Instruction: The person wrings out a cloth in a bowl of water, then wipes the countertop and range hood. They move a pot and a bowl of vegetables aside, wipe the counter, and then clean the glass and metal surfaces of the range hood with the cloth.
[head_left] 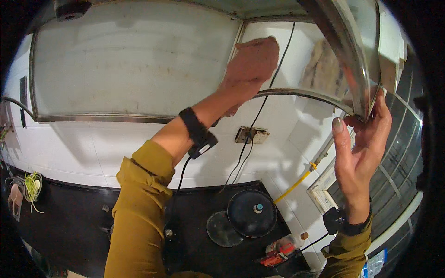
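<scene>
My left hand (240, 85) is raised with a reddish-brown cloth (257, 57) in its grasp, which covers most of the fingers. The cloth is in front of the right end of a frosted, metal-framed panel (132, 66); whether it touches the surface I cannot tell. My right hand (361, 149) grips the lower corner of a metal-edged side panel (358, 62) of the same overhead unit. Its thumb stands apart, and some fingers curl behind the edge. A black strap with a small device (200, 135) circles my left wrist, and another strap (337, 220) is on the right.
Below is a black countertop (76, 222) bearing a dark round lid (252, 213), a clear disc (224, 229) and a plastic bottle (285, 245). Cables hang by a grimy wall socket (252, 135). A yellow hose (293, 187) runs near the window frame (321, 194). Greens (33, 187) lie left.
</scene>
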`<control>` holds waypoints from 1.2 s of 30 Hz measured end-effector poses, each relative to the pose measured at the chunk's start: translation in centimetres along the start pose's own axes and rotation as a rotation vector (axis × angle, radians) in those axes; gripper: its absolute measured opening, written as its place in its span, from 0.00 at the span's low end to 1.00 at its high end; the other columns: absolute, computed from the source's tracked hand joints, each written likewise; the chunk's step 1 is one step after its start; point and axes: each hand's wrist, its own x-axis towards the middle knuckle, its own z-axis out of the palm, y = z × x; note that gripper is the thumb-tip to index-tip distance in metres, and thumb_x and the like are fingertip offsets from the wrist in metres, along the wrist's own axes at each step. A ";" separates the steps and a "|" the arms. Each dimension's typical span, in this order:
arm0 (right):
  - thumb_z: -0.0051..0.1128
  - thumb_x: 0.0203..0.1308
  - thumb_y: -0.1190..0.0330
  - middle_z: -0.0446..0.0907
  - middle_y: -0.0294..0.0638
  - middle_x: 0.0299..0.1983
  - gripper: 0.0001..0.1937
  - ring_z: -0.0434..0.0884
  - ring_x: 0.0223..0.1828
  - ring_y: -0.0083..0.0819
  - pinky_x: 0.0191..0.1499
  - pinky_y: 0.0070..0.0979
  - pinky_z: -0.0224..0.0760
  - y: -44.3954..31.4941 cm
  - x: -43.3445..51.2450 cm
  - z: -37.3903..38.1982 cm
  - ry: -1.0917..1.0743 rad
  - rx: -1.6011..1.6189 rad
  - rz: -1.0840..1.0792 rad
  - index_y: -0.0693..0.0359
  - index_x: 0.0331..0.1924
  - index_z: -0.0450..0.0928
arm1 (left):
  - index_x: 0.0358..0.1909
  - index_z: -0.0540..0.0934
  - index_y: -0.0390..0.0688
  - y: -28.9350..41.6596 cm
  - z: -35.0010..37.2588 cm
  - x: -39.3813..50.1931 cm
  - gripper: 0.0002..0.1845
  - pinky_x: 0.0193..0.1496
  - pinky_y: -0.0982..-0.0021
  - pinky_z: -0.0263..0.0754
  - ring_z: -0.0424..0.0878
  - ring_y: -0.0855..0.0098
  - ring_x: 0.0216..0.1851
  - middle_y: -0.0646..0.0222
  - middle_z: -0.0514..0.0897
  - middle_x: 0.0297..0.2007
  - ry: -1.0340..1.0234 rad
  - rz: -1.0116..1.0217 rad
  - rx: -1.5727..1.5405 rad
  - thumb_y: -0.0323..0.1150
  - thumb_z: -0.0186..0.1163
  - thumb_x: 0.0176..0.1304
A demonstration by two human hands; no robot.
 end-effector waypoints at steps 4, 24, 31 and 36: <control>0.60 0.55 0.78 0.57 0.50 0.65 0.39 0.70 0.61 0.40 0.46 0.25 0.70 -0.3 0.0 0.1 -0.004 0.046 0.013 0.70 0.68 0.48 | 0.44 0.79 0.43 0.2 -1.8 5.4 0.16 0.55 0.68 0.68 0.76 0.68 0.51 0.66 0.81 0.44 0.170 0.227 0.140 0.43 0.51 0.63; 0.61 0.56 0.77 0.59 0.51 0.63 0.39 0.69 0.61 0.39 0.46 0.23 0.71 -0.2 0.0 0.2 0.000 0.054 -0.012 0.71 0.68 0.48 | 0.67 0.61 0.40 -9.7 -5.0 -15.3 0.39 0.66 0.61 0.58 0.63 0.56 0.66 0.51 0.66 0.64 0.013 -0.466 0.554 0.61 0.44 0.66; 0.62 0.56 0.76 0.59 0.50 0.63 0.39 0.70 0.59 0.36 0.46 0.24 0.71 -0.1 -0.1 0.2 0.014 0.043 -0.022 0.71 0.68 0.49 | 0.62 0.67 0.40 -0.8 -2.7 -8.5 0.31 0.61 0.63 0.63 0.70 0.57 0.59 0.51 0.74 0.56 0.086 -0.290 0.397 0.55 0.45 0.67; 0.62 0.55 0.76 0.59 0.51 0.63 0.38 0.69 0.59 0.35 0.47 0.25 0.71 0.1 -0.2 0.7 0.029 0.076 -0.006 0.71 0.67 0.50 | 0.59 0.70 0.40 -1.5 -2.3 -12.5 0.27 0.57 0.65 0.65 0.72 0.62 0.56 0.56 0.76 0.53 0.123 -0.304 0.417 0.51 0.46 0.68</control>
